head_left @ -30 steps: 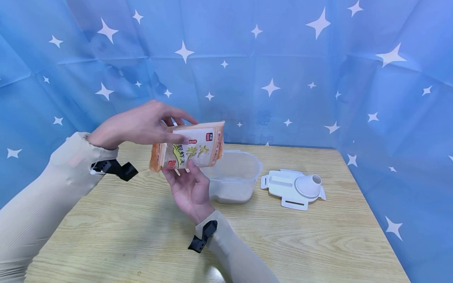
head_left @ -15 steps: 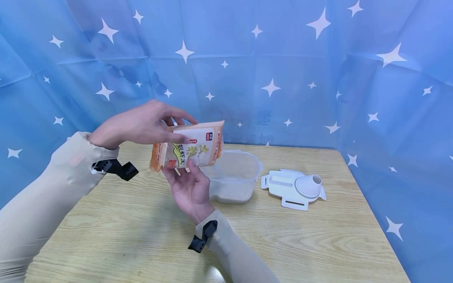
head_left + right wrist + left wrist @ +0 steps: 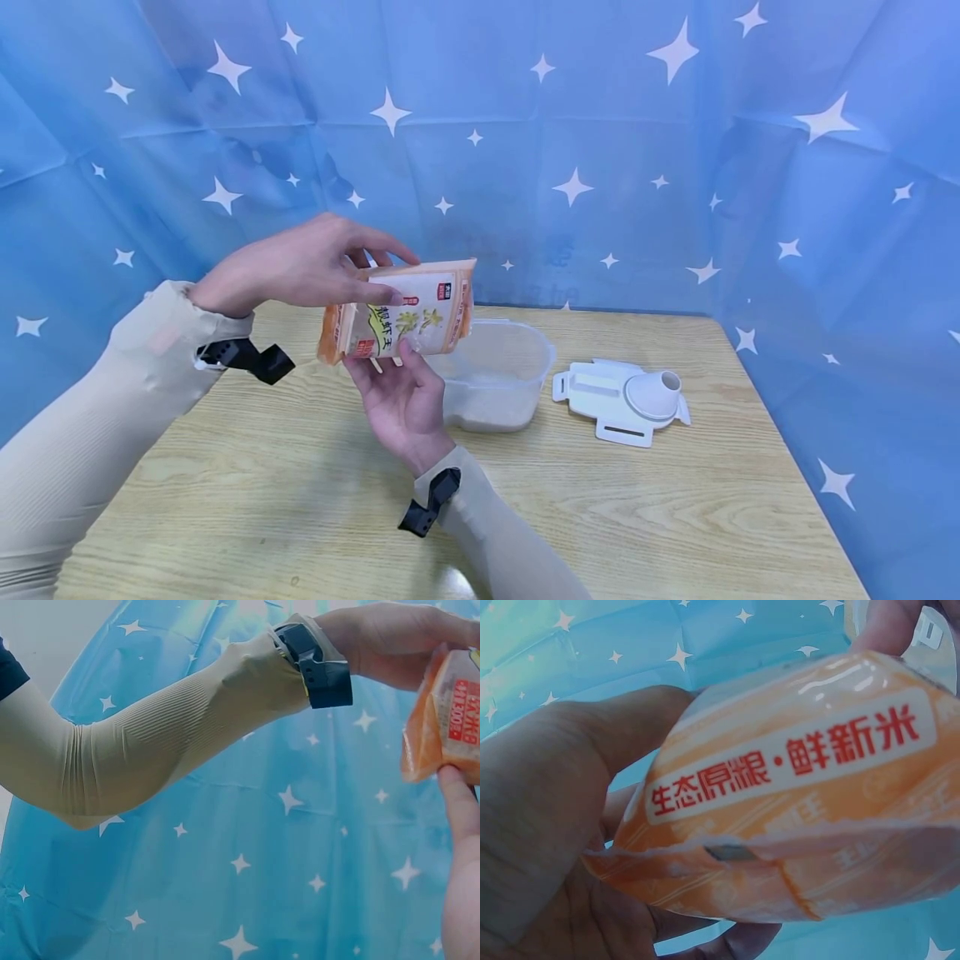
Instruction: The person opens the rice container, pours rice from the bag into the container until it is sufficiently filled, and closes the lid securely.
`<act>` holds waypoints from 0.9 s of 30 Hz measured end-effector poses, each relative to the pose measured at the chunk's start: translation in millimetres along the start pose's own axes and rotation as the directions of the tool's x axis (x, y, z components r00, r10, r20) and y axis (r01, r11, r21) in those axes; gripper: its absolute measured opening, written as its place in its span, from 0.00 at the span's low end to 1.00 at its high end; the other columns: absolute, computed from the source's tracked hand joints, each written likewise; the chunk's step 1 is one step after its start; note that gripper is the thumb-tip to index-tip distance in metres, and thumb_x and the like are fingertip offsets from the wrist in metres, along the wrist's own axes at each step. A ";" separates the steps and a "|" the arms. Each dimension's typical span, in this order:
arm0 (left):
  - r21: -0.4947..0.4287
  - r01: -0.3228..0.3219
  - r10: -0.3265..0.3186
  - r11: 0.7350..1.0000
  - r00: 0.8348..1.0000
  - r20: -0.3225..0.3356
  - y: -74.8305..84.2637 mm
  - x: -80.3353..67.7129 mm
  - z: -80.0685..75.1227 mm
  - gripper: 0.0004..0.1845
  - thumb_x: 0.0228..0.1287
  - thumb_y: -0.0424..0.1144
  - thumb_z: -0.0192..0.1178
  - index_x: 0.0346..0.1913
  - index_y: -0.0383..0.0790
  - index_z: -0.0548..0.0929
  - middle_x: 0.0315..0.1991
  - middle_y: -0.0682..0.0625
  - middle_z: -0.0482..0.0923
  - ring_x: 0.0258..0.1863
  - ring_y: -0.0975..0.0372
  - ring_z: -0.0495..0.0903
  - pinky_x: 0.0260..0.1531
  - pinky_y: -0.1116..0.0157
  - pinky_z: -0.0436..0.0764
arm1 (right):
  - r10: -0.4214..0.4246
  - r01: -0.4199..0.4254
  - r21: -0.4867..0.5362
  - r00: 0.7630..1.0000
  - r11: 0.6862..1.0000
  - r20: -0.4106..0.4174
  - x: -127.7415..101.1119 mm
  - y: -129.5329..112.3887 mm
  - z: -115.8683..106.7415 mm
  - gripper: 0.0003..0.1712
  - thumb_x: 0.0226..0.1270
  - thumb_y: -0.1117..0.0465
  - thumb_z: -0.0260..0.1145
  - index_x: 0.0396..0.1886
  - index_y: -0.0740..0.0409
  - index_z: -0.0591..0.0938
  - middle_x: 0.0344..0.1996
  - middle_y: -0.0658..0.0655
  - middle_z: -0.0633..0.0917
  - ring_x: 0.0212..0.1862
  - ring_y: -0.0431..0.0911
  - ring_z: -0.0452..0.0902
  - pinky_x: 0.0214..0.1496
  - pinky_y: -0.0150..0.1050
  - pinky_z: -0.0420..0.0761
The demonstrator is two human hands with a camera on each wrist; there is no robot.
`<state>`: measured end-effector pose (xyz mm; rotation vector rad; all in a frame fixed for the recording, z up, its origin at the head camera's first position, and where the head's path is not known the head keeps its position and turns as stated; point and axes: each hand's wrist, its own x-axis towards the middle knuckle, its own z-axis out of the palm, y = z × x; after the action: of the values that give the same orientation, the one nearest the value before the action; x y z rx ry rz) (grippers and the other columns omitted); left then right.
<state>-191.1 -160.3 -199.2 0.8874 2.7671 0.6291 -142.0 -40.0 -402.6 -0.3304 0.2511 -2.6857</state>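
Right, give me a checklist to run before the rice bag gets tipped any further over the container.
1. Left hand grips rice bag from above: ok.
2. Right hand supports the bag from below: ok.
3. Bag end over the clear container: ok.
4. Container lid off, lying aside on the table: ok.
5. White funnel resting on the lid, not on the container: ok.
6. Bag's pouring end open: cannot tell.

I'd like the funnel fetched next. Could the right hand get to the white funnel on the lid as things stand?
Probably not at once: the right hand supports the rice bag from below, with the left hand gripping it above. Otherwise the way looks free: the funnel sits uncovered on the lid, right of the container.
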 end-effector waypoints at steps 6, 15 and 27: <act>-0.003 -0.005 0.005 1.000 1.000 0.003 0.1 -0.3 0.1 0.21 0.66 0.42 0.70 0.61 0.54 0.85 0.47 0.50 0.89 0.45 0.57 0.90 0.42 0.59 0.86 | 0.004 -0.004 0.000 1.000 1.000 0.006 -0.3 0.2 -0.1 0.27 0.75 0.51 0.62 0.69 0.46 0.68 0.59 0.51 0.76 0.57 0.44 0.76 0.72 0.37 0.77; -0.001 -0.010 0.010 1.000 1.000 -0.001 -0.2 -1.0 0.6 0.20 0.65 0.41 0.70 0.60 0.54 0.85 0.47 0.50 0.89 0.44 0.58 0.89 0.41 0.60 0.86 | 0.001 -0.001 0.004 1.000 1.000 0.007 -1.1 1.1 1.0 0.25 0.76 0.52 0.61 0.69 0.45 0.68 0.60 0.51 0.76 0.58 0.45 0.76 0.73 0.38 0.76; -0.008 0.005 -0.005 1.000 1.000 -0.027 1.0 -1.7 -0.3 0.20 0.64 0.42 0.72 0.59 0.54 0.86 0.47 0.48 0.89 0.44 0.57 0.90 0.43 0.59 0.86 | -0.008 0.008 0.001 1.000 1.000 -0.023 -0.8 0.0 5.6 0.28 0.75 0.53 0.62 0.70 0.47 0.68 0.60 0.53 0.75 0.57 0.46 0.76 0.73 0.39 0.76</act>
<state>-189.3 -160.7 -198.3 0.8765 2.7878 0.6548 -139.7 -40.4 -397.4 -0.3013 0.2556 -2.6988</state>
